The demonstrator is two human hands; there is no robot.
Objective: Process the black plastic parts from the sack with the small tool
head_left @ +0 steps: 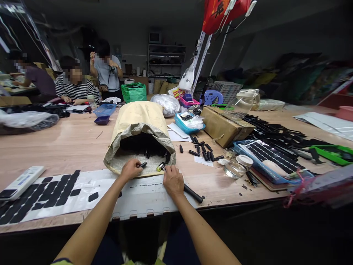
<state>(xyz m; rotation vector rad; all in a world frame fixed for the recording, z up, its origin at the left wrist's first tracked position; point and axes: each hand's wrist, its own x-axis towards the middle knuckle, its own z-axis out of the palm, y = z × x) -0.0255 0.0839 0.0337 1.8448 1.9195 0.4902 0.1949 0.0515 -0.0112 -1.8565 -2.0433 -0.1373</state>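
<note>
My left hand [131,170] pinches a small dark piece [142,165] at the mouth of a large paper sack. Its exact kind is too small to make out. In my right hand [173,181] is a hammer; its black handle [194,194] sticks out toward the lower right, and its head [160,167], with a yellowish face, points at the sack. The tan sack [139,114] lies on its side with its mouth toward me, and dark pieces [147,154] show inside. Beneath my hands lies a pale board [143,200] along the table edge.
Black cylindrical parts [205,151] are scattered right of the sack, near a cardboard box [223,127] and a clear jar [234,169]. A blue basket [248,147] stands farther right. On the left are a sheet with black pads [64,189] and a white device [23,183]. People work behind.
</note>
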